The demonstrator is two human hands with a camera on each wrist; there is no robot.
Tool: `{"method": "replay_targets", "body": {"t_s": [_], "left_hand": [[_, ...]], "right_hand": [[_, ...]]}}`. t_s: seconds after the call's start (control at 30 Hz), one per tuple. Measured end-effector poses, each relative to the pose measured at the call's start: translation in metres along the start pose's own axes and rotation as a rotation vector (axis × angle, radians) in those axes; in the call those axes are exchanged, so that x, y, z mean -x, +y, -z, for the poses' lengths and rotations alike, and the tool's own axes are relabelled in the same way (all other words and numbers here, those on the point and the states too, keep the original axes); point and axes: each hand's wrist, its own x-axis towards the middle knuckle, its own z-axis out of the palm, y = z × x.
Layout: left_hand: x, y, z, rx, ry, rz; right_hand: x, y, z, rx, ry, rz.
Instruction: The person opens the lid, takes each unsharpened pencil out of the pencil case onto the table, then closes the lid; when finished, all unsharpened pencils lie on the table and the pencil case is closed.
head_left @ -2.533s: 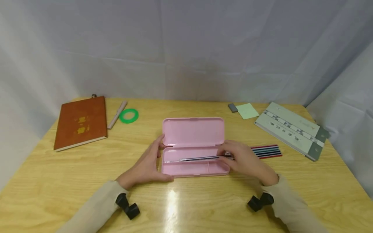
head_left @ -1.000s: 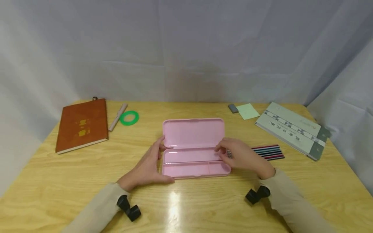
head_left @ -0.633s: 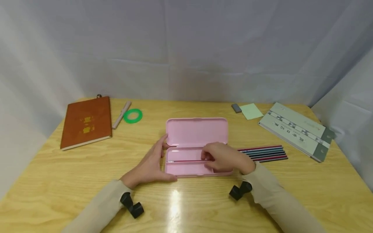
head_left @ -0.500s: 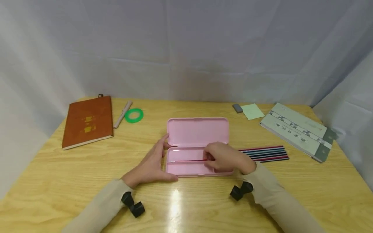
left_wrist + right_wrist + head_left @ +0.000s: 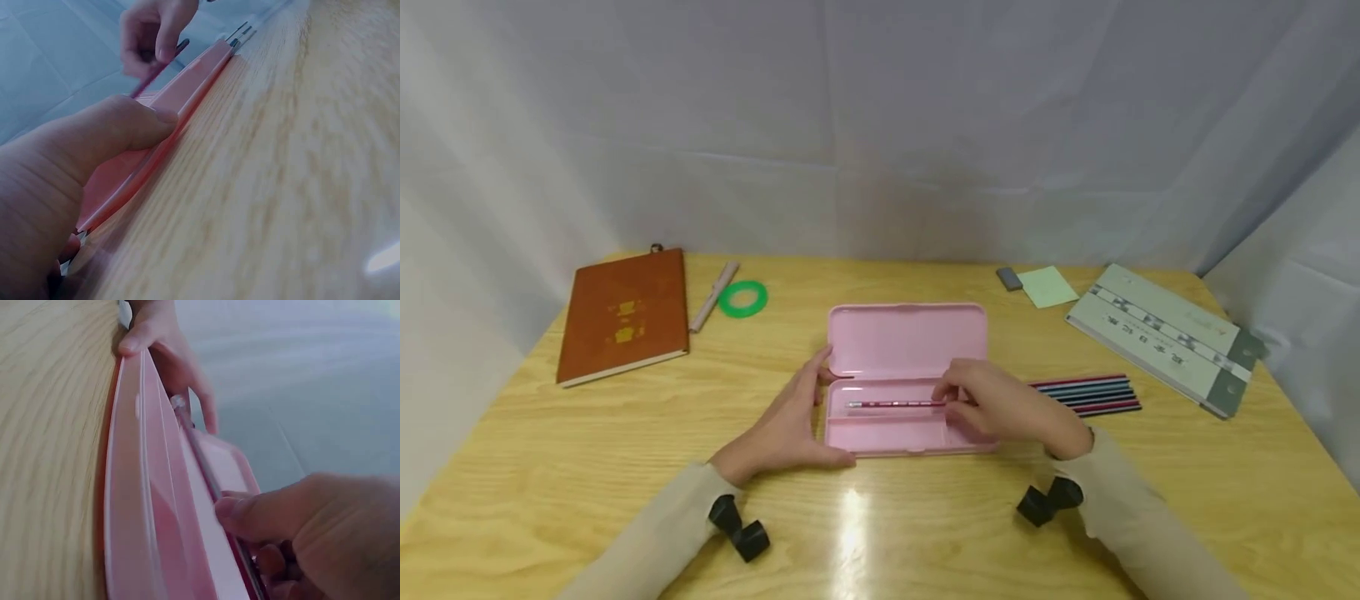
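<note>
A pink pencil case (image 5: 907, 340) lies with its lid folded back in the head view. My left hand (image 5: 778, 421) grips its left end, thumb along the front edge and fingers toward the back. Over the case's long rear compartment, my right hand (image 5: 1000, 407) pinches a dark red pencil (image 5: 895, 404) near its right end. The pencil is roughly level, its silver-tipped end pointing left. In the right wrist view the thumb (image 5: 256, 515) presses on the pencil's shaft. Just right of the case lies a row of several pencils (image 5: 1093, 394), partly hidden behind the right hand.
A brown notebook (image 5: 625, 312), a pale pen-like stick (image 5: 713, 297) and a green tape ring (image 5: 743, 310) lie at the left. Back right are a grey eraser (image 5: 1009, 279), light green sticky notes (image 5: 1048, 287) and a grey-green notebook (image 5: 1157, 329).
Earlier the right hand carried a dark pencil over the case; the row at right then gained pencils. It reached into the case and now has raised the red pencil, shifting slightly right.
</note>
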Motion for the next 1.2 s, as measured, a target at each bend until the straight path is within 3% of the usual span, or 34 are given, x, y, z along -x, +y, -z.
{"method": "replay_targets", "body": {"t_s": [0.27, 0.43, 0.57, 0.77, 0.97, 1.2], "left_hand": [[0.001, -0.001, 0.001, 0.006, 0.002, -0.014], [0.002, -0.002, 0.002, 0.008, -0.007, -0.015], [0.001, -0.002, 0.002, 0.008, -0.006, -0.027], [-0.001, -0.002, 0.000, 0.012, 0.000, -0.033], [-0.002, -0.002, -0.002, 0.007, 0.008, -0.037], [-0.001, -0.001, 0.000, -0.004, 0.012, -0.031]], "right_hand": [[0.091, 0.044, 0.014, 0.044, 0.253, -0.063], [0.147, 0.064, 0.017, 0.071, 0.306, -0.191], [0.174, 0.074, 0.018, 0.066, 0.310, -0.224], [0.176, 0.077, 0.017, 0.048, 0.309, -0.223], [0.155, 0.071, 0.013, 0.096, 0.317, -0.193], [0.129, 0.063, 0.011, 0.072, 0.231, -0.174]]}}
